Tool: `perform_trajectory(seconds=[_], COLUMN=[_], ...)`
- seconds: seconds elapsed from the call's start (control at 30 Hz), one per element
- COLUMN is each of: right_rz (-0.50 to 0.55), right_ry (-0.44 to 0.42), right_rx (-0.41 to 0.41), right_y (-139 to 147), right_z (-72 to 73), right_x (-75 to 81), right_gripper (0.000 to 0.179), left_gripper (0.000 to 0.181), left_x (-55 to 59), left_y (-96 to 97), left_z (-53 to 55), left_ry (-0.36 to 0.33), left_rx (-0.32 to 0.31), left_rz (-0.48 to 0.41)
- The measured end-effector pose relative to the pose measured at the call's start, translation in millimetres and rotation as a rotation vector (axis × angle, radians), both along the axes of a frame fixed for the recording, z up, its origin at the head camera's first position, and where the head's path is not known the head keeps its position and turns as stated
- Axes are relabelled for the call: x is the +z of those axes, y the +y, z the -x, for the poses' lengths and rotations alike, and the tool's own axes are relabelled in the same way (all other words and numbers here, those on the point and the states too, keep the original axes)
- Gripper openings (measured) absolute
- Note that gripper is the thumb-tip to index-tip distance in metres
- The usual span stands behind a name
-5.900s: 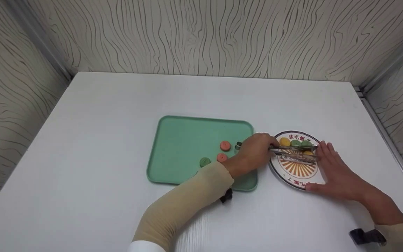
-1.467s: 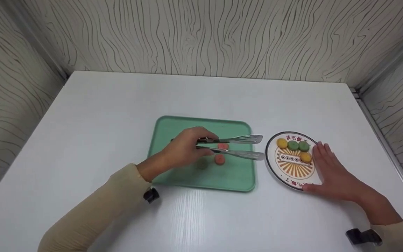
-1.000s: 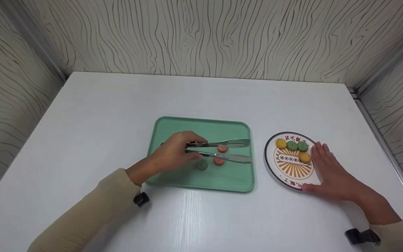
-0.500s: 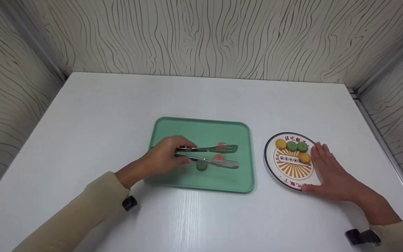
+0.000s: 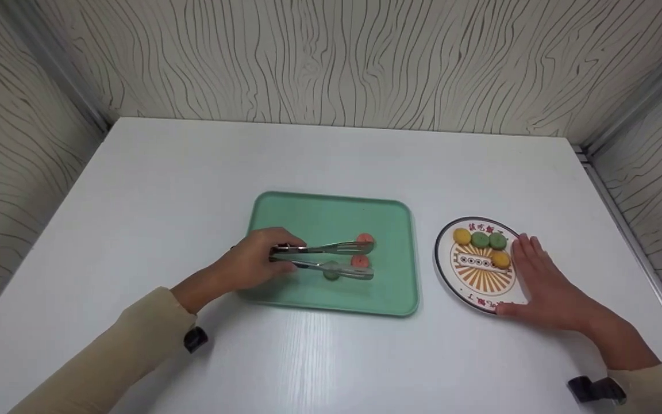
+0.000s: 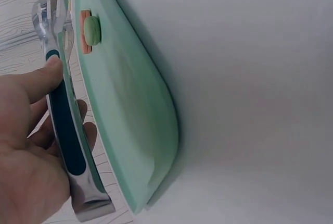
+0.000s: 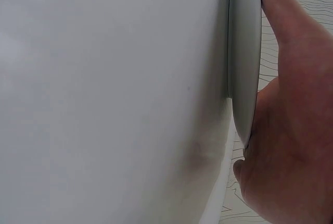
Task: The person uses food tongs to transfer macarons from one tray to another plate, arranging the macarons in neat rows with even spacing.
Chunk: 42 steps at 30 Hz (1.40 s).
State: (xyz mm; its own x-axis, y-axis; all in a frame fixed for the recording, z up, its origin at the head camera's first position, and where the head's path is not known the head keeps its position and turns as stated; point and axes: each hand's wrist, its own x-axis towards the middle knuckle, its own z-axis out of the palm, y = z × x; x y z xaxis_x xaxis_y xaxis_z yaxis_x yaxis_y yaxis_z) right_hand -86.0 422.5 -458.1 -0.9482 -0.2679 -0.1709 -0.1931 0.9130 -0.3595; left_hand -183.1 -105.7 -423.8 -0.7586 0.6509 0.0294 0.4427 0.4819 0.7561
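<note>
My left hand [image 5: 247, 261] grips metal tongs [image 5: 337, 248] with dark handle pads, above the green tray [image 5: 388, 296]. The two tong arms stand apart with nothing visible between their tips. Beneath or beside them on the tray lie two coral macarons [image 5: 360, 260] and one green macaron [image 6: 92, 30], partly covered by the tongs in the head view. My right hand [image 5: 549, 293], fingers straight, rests along the right rim of a white printed plate [image 5: 450, 276]. On that plate sit two yellow macarons [image 5: 462, 236] and two green macarons [image 5: 497, 240].
The white table [image 5: 193, 172] carries the tray at the middle and the plate to its right, with a narrow gap between them. Wood-patterned walls [image 5: 331, 63] stand behind and at both sides.
My left hand has moved from the plate back over the tray, then further left with the tongs, whose arms have spread apart since 5.9 s ago. My right hand stays at the plate.
</note>
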Motion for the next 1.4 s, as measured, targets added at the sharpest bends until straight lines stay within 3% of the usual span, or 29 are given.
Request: perform_trajectory(seconds=[0.87,1.4], right_rz=[0.014,0.006], right_ry=[0.044,0.005], right_rx=[0.035,0.022], right_y=[1,1], right_z=[-1.1,0.2], right_x=[-0.6,0.5], right_gripper=[0.126,0.128], left_gripper=[0.036,0.037], left_x=[-11.3,-14.8], left_y=[-35.7,-39.7], left_z=[8.7,10.7], left_ry=[-0.012,-0.026], left_rx=[-0.020,0.000], left_rz=[-0.022,0.007])
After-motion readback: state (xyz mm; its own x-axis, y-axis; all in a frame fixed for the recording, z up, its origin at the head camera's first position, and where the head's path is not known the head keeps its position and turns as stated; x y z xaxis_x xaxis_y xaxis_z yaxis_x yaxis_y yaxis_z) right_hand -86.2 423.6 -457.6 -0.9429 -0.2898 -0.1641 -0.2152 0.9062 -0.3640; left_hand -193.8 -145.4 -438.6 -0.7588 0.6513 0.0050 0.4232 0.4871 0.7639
